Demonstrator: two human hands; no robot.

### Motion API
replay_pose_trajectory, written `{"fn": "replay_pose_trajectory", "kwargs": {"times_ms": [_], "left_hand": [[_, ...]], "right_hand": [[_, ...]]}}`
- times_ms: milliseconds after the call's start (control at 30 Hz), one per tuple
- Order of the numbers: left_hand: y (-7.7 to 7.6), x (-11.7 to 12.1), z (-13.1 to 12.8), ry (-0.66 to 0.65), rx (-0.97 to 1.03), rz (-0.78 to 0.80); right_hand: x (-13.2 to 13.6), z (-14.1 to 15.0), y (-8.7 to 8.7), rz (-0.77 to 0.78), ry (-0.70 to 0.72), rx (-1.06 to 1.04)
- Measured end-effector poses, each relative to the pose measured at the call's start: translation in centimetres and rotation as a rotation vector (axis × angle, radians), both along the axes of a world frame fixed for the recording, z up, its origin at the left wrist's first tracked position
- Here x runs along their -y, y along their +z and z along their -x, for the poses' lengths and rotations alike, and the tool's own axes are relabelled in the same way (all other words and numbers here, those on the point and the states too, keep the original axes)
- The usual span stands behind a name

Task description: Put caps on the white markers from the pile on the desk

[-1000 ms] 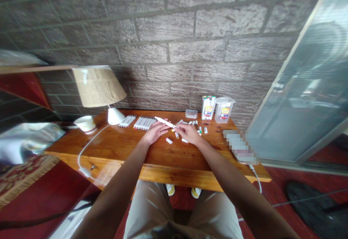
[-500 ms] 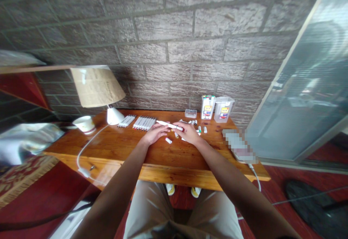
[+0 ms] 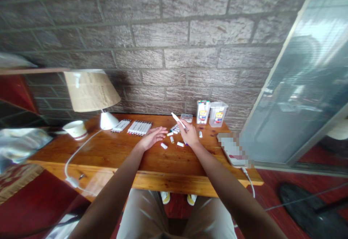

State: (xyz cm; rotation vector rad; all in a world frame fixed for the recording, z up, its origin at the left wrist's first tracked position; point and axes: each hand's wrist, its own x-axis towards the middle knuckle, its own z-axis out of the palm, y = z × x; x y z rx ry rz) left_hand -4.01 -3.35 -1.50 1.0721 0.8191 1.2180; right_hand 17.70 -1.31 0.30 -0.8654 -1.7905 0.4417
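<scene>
white marker (image 3: pixel 177 118), one, in hand; loose caps (image 3: pixel 164 145) about; work judged part-way.
places given from the small clear box (image 3: pixel 186 117), one. near side: loose caps, at least six, the bunched ones too overlapped to count. near left: left hand (image 3: pixel 152 137), one, fingers outstretched, nothing seen in its grasp. just at the near side, partly overlapping the box in view: right hand (image 3: pixel 188 132), one, thumb and fingers grasping the white marker, which slants up-left; capped or not, unclear. left: larger marker row (image 3: pixel 139 127), roughly nine, and smaller marker row (image 3: pixel 121 125), roughly five, both laid out. right: filled container (image 3: pixel 202 115), one, its markers uncounted and seemingly left over; second container (image 3: pixel 218 117), one, beside it.
</scene>
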Motion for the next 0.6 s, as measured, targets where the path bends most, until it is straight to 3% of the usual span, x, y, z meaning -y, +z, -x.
{"fn": "replay_pose_trajectory", "kwargs": {"times_ms": [233,600], "left_hand": [[-0.3,-0.4,0.2,0.021,0.032,0.02],[-0.2,-0.2,0.1,0.023,0.035,0.014]], "right_hand": [[-1.7,-1.3,-0.3,0.139,-0.096,-0.197],[-2.3,-1.4,-1.1,0.286,-0.107,-0.212]]}}
